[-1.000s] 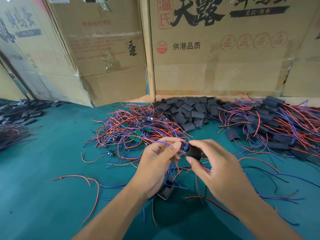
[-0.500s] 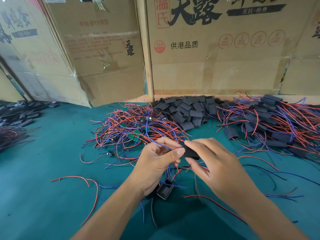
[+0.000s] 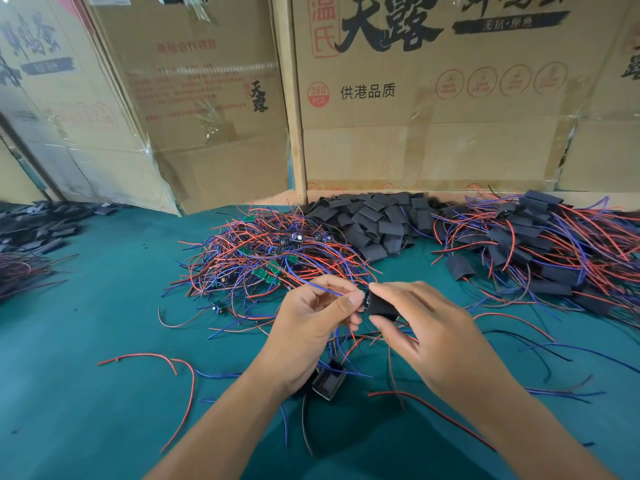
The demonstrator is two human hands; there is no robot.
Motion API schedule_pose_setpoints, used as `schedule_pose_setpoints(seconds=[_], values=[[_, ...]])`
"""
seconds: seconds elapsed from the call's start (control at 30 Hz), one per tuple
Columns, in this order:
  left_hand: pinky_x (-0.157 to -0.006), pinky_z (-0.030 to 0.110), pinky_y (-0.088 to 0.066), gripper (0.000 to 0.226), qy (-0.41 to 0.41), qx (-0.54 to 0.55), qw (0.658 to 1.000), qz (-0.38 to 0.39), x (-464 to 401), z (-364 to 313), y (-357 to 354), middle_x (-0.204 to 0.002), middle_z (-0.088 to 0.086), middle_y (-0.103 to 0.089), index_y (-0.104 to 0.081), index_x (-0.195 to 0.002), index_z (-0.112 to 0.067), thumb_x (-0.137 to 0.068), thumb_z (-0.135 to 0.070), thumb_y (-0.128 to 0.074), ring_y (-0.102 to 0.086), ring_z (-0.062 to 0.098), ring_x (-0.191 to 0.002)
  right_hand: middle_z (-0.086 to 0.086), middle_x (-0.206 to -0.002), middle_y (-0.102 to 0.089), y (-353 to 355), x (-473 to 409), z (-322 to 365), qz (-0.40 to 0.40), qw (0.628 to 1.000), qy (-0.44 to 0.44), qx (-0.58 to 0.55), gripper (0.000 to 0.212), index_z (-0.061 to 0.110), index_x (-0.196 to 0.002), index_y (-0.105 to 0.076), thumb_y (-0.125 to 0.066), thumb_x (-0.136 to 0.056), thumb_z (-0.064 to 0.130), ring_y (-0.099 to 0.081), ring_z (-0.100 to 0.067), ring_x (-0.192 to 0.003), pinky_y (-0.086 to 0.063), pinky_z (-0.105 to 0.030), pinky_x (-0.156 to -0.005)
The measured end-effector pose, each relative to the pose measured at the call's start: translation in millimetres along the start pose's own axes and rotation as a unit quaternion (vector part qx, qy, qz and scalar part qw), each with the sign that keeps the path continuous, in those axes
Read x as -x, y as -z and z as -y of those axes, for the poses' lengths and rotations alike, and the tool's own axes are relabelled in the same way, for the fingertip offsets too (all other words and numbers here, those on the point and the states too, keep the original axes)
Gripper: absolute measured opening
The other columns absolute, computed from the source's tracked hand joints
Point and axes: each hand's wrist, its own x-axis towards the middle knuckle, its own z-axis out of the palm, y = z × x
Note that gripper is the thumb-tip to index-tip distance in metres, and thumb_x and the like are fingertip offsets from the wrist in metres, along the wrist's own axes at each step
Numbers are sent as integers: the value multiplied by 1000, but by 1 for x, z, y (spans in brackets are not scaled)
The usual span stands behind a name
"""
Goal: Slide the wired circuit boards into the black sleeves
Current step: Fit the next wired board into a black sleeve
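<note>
At frame centre the right hand (image 3: 440,337) pinches a black sleeve (image 3: 382,305), now flatter and more exposed than a second ago. The left hand (image 3: 311,320) pinches the board's wires (image 3: 323,289) at its mouth; the board looks nearly seated, though hidden.

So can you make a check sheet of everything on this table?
Surface: teal table cover.
Job's things: right hand holds black sleeve; left hand feeds the wired end in; board itself hidden.
Clutter: empty sleeve pile, sleeved pile, unsleeved board pile.
Fingers: both pinching.
Cables: loose red wire.
Surroundings: cardboard boxes.
</note>
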Motion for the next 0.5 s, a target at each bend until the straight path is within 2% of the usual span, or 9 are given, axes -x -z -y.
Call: schedule_pose_setpoints(seconds=[0.13, 0.3, 0.5], values=[[-69, 26, -49, 11, 4, 15, 1000, -6, 1, 1, -1, -75, 8, -61, -73, -82, -12, -79, -21, -77, -54, 17, -66, 0, -99, -68, -1, 0, 2, -14, 1000, -2, 0, 31, 5, -111, -68, -68, -82, 16, -64, -20, -87, -49, -28, -70], [-64, 23, -49, 4, 27, 38, 999, -19, 1, 2, -3, -72, 7, -61, -73, -80, -9, -82, -12, -76, -54, 16, -63, -1, -96, -68, -3, 1, 5, -14, 1000, -2, 20, 23, 4, -104, -69, -64, -85, 16, -66, -23, -84, -51, -30, -68], [-59, 21, -49, 12, 67, 62, 995, -40, 2, 0, -5, -72, 7, -61, -71, -79, -5, -75, -15, -76, -52, 14, -60, -1, -92, -68, -4, 1, 16, -26, 998, -19, 58, 27, 5, -100, -70, -53, -91, 24, -66, -22, -81, -53, -28, -66]])
